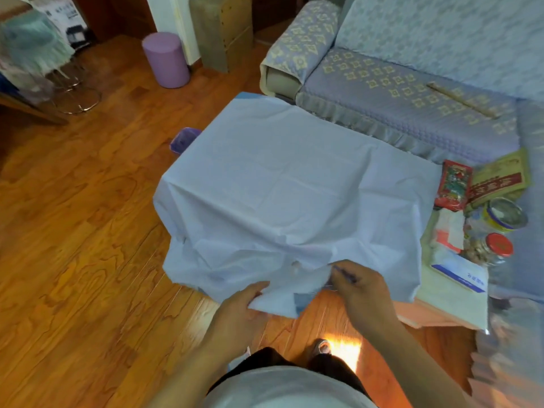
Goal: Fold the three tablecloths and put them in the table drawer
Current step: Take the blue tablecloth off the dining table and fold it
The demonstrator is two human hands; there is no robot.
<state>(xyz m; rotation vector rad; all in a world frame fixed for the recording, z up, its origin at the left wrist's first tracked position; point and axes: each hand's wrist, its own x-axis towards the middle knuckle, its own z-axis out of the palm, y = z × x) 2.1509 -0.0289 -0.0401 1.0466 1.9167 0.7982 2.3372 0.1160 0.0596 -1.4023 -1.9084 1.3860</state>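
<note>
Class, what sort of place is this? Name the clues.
Probably a home living room: a sofa with a patterned lavender fabric cover, a glossy wooden plank floor, and a low table draped with a pale blue tablecloth.

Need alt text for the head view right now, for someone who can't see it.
Both hands, left hand and right hand, grip the near edge of a pale blue tablecloth spread over a low table. Jars and packets crowd the table's right end; a sofa stands behind.
</note>
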